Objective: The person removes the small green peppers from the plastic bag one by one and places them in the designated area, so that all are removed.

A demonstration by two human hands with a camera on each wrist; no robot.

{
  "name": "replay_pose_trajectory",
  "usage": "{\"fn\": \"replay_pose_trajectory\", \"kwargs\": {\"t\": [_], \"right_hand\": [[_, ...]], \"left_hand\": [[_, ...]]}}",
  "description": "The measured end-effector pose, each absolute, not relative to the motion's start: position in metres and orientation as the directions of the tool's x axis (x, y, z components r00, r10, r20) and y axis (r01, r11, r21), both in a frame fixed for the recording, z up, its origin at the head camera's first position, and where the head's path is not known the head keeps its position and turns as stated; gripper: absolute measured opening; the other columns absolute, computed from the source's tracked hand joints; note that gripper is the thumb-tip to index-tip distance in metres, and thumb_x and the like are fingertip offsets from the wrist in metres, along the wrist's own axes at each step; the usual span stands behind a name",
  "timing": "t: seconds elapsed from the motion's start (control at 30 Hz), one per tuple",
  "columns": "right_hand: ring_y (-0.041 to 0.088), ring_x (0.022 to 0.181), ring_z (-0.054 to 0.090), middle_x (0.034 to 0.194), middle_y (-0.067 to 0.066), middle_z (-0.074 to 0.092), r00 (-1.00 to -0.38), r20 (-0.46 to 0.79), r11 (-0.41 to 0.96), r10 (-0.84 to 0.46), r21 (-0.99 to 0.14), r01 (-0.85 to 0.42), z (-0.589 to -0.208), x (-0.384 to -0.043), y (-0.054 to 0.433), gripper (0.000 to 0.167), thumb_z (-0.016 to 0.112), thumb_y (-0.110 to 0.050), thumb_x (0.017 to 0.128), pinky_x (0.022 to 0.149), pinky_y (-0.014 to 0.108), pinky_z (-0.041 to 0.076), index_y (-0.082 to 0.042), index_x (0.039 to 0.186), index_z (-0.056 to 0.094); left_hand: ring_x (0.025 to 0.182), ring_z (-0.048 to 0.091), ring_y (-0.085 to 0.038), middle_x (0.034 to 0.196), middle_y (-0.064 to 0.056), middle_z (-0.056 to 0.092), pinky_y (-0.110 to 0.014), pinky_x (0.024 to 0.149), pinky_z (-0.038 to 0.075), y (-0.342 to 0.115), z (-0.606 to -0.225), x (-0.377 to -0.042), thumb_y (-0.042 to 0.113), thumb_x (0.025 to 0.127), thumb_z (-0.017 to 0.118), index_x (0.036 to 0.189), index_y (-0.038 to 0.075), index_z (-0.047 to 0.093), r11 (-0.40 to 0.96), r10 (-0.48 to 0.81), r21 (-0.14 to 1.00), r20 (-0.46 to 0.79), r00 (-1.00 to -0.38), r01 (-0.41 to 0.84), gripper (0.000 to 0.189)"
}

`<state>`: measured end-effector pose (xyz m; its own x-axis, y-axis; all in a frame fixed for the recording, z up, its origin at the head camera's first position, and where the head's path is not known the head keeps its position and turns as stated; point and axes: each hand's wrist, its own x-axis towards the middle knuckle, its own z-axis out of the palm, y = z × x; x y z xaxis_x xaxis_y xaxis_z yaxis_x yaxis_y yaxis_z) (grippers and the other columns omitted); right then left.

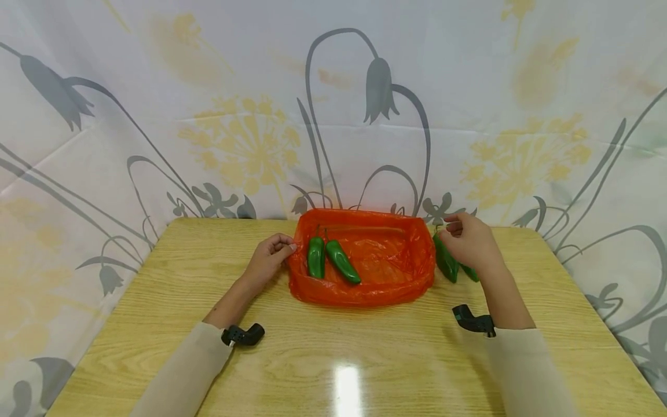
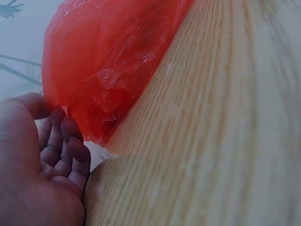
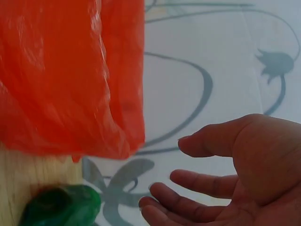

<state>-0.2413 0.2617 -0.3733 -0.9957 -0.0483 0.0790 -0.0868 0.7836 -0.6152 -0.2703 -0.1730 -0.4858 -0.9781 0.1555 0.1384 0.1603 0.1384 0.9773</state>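
Observation:
A red plastic bag (image 1: 359,296), standing open in a rectangular box shape, sits on the table. Two long green peppers (image 1: 315,258) lie inside it toward the left. My left hand (image 1: 272,255) is at the bag's left side, pinching its edge between thumb and fingers; the left wrist view shows the crinkled film (image 2: 108,70) at the fingertips. To the right of the bag, my right hand (image 1: 471,240) hovers over more green peppers (image 1: 446,262), partly covering them. In the right wrist view its thumb and fingers are spread apart with nothing between them, above a green pepper (image 3: 61,207).
The wooden table (image 1: 292,359) runs back to a flower-patterned cloth (image 1: 234,75) hanging behind the bag. Black wrist cameras (image 1: 245,335) are strapped at both sleeves. The bag's right wall stands close beside the outer peppers.

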Motion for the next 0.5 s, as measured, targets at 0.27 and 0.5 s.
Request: {"fn": "replay_pose_trajectory", "kwargs": {"t": [0.27, 0.5], "right_hand": [[0.05, 0.122, 0.061, 0.132, 0.031, 0.062, -0.988, 0.118, 0.787, -0.103, -0.598, -0.153, -0.376, -0.24, 0.23, 0.044, 0.064, -0.018, 0.103, 0.104, 0.061, 0.051, 0.009, 0.138, 0.057], [0.047, 0.116, 0.062, 0.126, 0.03, 0.064, -0.968, 0.174, 0.781, -0.182, -0.573, -0.249, -0.384, -0.241, 0.212, 0.039, 0.067, -0.013, 0.101, 0.101, 0.06, 0.052, 0.011, 0.131, 0.061]], "left_hand": [[0.078, 0.059, -0.01, 0.085, 0.002, 0.067, -0.022, 0.072, 0.051, -0.172, -0.486, -0.271, 0.01, 0.105, 0.064, 0.112, -0.007, 0.064, 0.137, 0.156, 0.977, 0.142, -0.978, 0.164, 0.019], [0.077, 0.058, -0.011, 0.085, -0.001, 0.066, -0.022, 0.072, 0.049, -0.172, -0.486, -0.27, 0.01, 0.105, 0.063, 0.112, -0.008, 0.064, 0.141, 0.15, 0.978, 0.132, -0.98, 0.154, 0.019]]}}
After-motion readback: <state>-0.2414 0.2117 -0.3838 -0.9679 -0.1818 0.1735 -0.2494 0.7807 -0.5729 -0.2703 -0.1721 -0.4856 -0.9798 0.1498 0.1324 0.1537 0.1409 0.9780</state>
